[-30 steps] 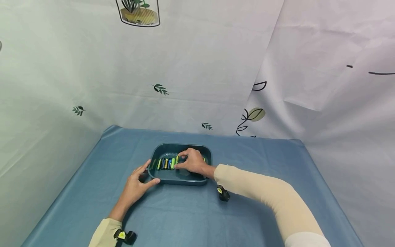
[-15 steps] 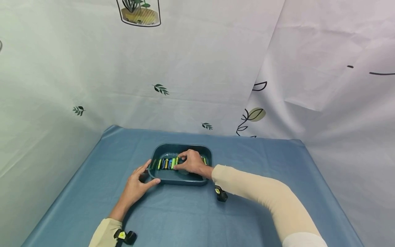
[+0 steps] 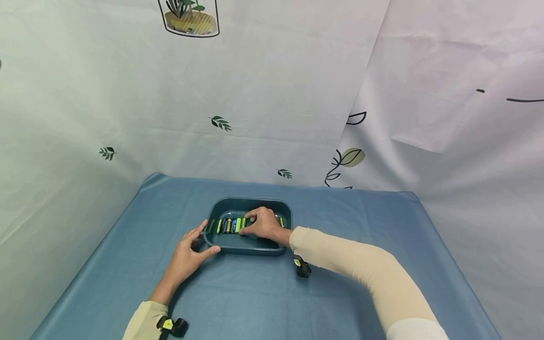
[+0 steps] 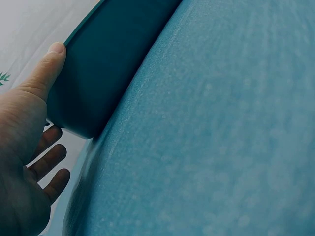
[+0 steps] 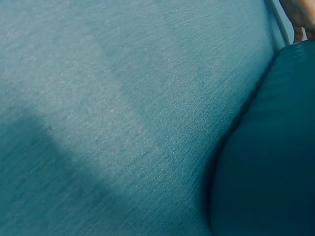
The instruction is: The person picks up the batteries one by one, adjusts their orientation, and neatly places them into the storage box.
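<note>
A dark teal tray holds a row of slim batteries, green, blue and yellow, lying side by side. My right hand reaches into the tray and pinches a green battery at the row's right end between thumb and fingers. Spread around the tray's left end, my left hand touches it with fingers fairly straight. In the left wrist view the thumb of that hand rests on the tray's rim. The right wrist view shows the tray's outer wall, but not the right hand's grip.
Past my right hand, another green battery lies near the tray's right wall; the hand hides part of the tray floor. A blue cloth covers the table. Printed white curtains hang behind and at both sides.
My right hand and forearm have shifted slightly left and toward me, staying at the row's right end. The left hand and the tray have stayed in place.
</note>
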A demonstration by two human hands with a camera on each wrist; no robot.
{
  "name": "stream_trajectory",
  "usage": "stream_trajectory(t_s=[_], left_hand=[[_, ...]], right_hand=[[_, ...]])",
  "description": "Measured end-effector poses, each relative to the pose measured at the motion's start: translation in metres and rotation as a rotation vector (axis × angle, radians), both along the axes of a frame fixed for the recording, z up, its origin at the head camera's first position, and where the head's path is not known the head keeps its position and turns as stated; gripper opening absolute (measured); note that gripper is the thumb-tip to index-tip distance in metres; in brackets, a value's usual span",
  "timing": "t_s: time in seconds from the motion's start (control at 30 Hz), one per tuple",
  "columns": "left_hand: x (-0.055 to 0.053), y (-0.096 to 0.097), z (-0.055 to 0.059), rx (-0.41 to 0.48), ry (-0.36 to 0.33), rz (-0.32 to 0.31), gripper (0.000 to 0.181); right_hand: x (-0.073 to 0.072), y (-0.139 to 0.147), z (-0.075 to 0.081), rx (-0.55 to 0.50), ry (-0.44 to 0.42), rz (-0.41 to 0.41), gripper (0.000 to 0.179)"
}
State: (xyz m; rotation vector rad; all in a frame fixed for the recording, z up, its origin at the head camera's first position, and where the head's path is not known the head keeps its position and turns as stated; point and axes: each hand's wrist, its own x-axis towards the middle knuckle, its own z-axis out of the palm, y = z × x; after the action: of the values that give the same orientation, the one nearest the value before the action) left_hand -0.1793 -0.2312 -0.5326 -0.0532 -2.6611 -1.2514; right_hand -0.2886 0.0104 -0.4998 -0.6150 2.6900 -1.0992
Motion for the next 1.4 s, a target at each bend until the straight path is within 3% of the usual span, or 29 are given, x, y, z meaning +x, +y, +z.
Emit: stream_trajectory(t_s=[0.7, 1.4], left_hand=[[-0.0007, -0.001, -0.0005, 0.006, -0.003, 0.0, 0.091], [-0.0009, -0.0006, -0.0017, 0.006, 0.003, 0.0, 0.092]], right_hand=[[-0.003, -0.0004, -0.0021, -0.012, -0.088, 0.002, 0.051], [-0.0006, 0.0019, 0.0001, -0.088, -0.103, 0.033, 0.051]])
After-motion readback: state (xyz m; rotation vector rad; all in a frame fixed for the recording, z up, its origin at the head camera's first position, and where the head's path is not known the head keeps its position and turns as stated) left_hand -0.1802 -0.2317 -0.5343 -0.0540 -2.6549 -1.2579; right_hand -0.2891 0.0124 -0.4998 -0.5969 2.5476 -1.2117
